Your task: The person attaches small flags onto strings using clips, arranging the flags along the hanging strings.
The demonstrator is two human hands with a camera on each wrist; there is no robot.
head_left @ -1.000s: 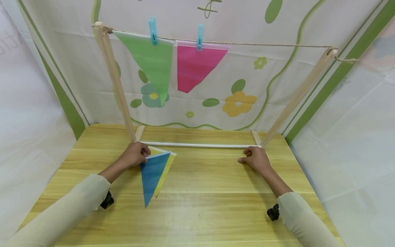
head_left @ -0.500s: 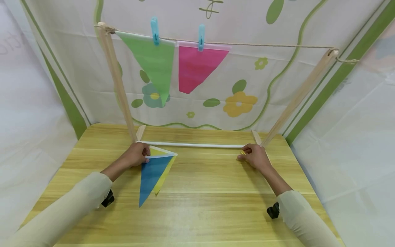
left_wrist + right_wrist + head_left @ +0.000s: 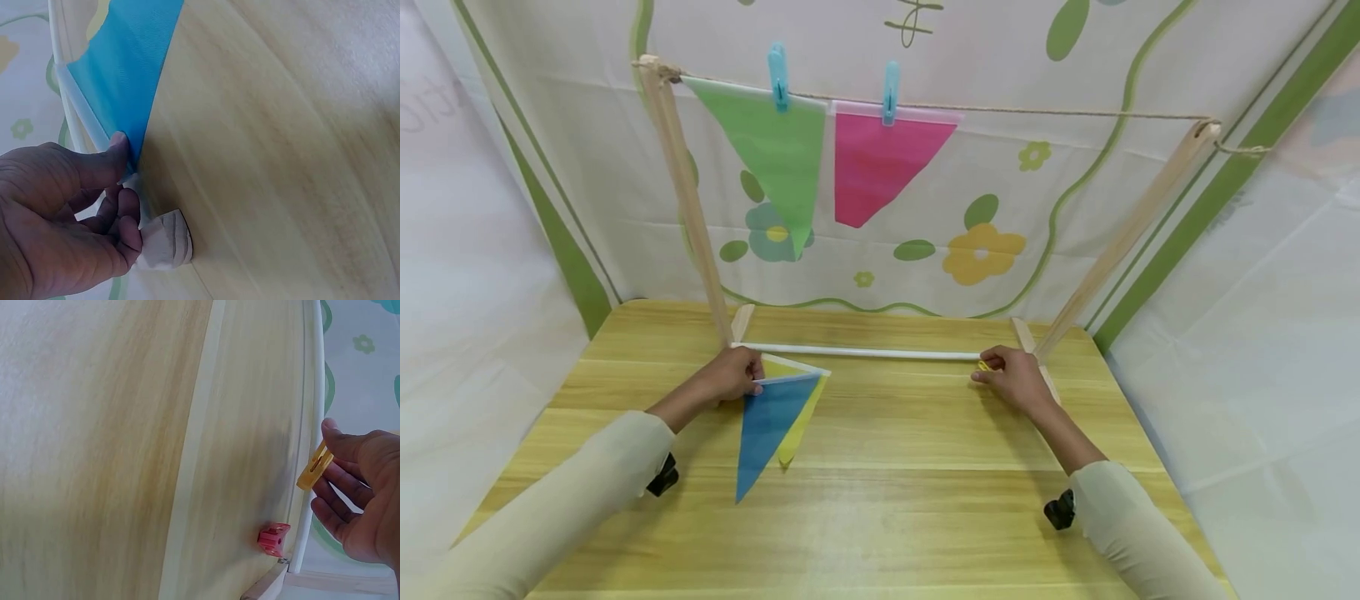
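My left hand (image 3: 733, 375) pinches the corner of a blue triangular pennant (image 3: 769, 412) between thumb and fingers, beside the foot of the left post. Behind the blue one shows a yellow pennant (image 3: 802, 421); its held corner is hidden. On the right, my right hand (image 3: 1015, 379) pinches a yellow clothespin (image 3: 315, 467), near the right end of a white rod (image 3: 865, 352). Above both hands, a green pennant (image 3: 778, 146) and a pink pennant (image 3: 880, 158) hang from a twine line (image 3: 1045, 111), each under a light-blue clothespin (image 3: 891, 92).
A left wooden post (image 3: 688, 200) and a right wooden post (image 3: 1127, 229) hold up the twine, standing on wooden feet on the table (image 3: 880, 517). A red clothespin (image 3: 274, 539) lies near the right foot. A patterned cloth backdrop (image 3: 985, 50) is behind.
My right hand has moved slightly left with the yellow clothespin. The blue pennant's lower tip has swung a little left; the left hand stays almost still.
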